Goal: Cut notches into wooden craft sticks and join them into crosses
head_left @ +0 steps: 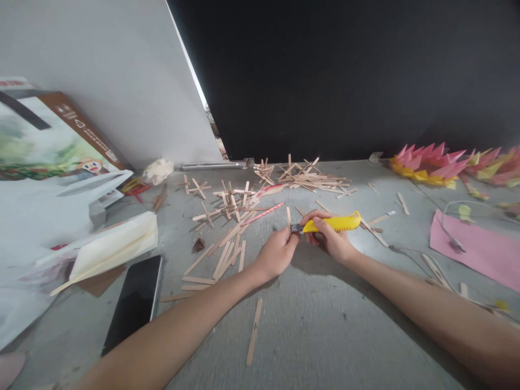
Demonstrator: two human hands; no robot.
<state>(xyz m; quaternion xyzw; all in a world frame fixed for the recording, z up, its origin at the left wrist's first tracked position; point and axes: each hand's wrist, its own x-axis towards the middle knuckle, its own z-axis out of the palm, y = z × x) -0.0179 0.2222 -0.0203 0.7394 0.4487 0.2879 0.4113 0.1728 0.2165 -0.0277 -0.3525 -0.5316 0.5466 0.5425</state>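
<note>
A big black board (345, 76) stands at the back, and a white board (105, 70) leans next to it. Below them lies a gray table (325, 336). On the left side sit a picture box (52, 135), a white bag (109, 249) and a dark phone (134, 303) lying flat. On the right lies a pink paper sheet (479, 249), and behind it a row of pink and yellow paper shapes (430, 162).

Many wooden sticks are spread over the middle of the table. One pile of sticks (309, 176) lies near the black board. Some crossed sticks (227, 200) look joined already, so part of the work seems done. Many loose sticks (221, 260) wait near the left arm, so a lot seems left to do. One lone stick (254, 330) lies close to the person, between the arms.

The right hand (333, 241) is wrapped around a yellow cutter knife (333, 223), with the fingers closed tight on it. The left hand (278, 252) is curled, and its fingertips pinch a small stick (288, 218) that stands just in front of the knife tip. The knife tip meets this stick right between the two hands. It is too small to tell whether the stick is cut yet.
</note>
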